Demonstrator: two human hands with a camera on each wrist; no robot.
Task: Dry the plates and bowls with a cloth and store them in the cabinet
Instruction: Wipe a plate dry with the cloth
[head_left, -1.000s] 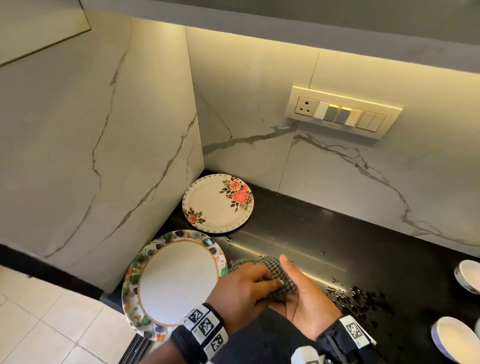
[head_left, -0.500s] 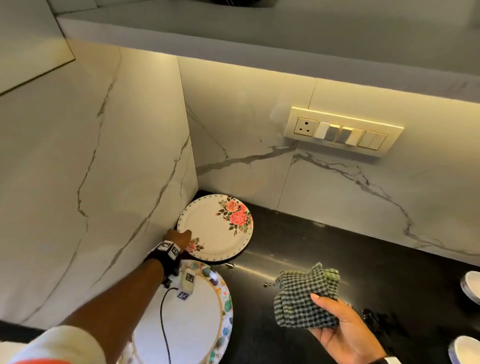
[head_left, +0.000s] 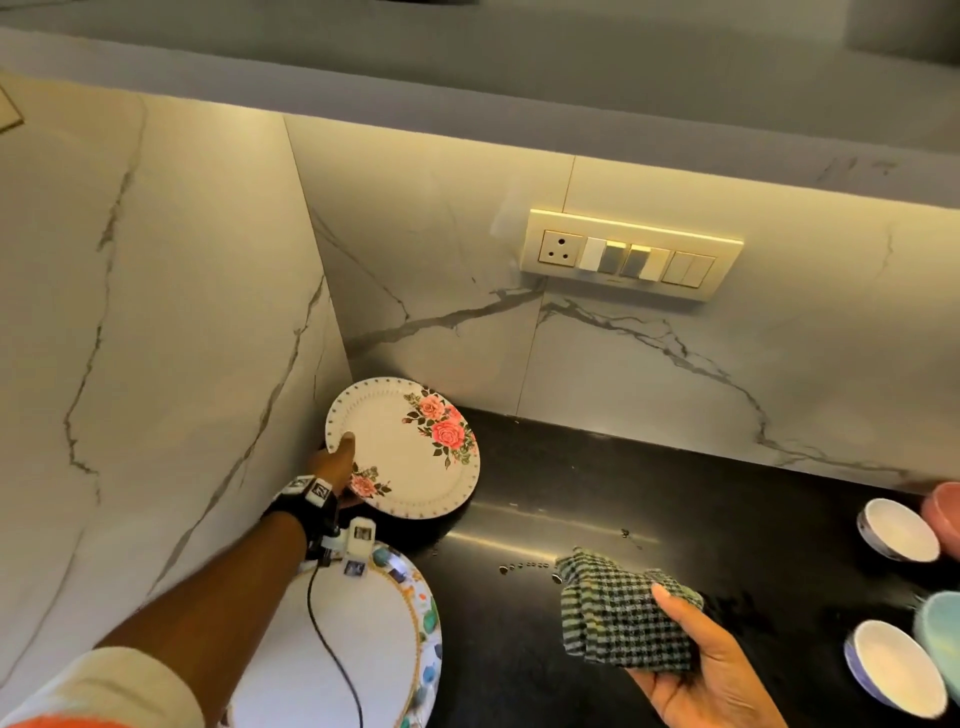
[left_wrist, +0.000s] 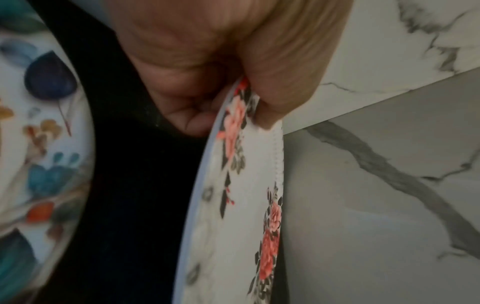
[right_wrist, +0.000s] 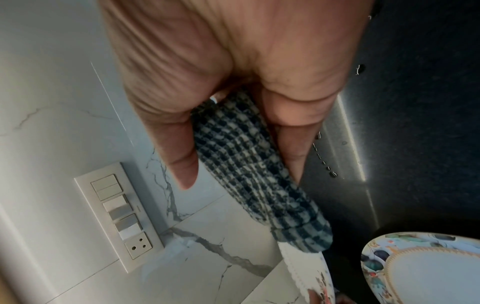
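My left hand grips the near-left rim of a white plate with pink roses, thumb on top and fingers beneath, and holds it tilted above the black counter in the corner. The left wrist view shows the same rose plate edge-on, pinched by my left hand. My right hand holds a folded green checked cloth over the counter, thumb pressed on top. In the right wrist view the checked cloth sits between thumb and fingers of my right hand. A larger plate with a multicoloured rim lies under my left forearm.
Two white bowls stand at the counter's right side, with a pink bowl and a teal bowl at the frame edge. Water drops dot the black counter. A switch panel hangs on the marble wall.
My left hand left the cloth, reached to the corner and took the rose plate by its rim, lifting it off the counter. My right hand keeps the cloth.
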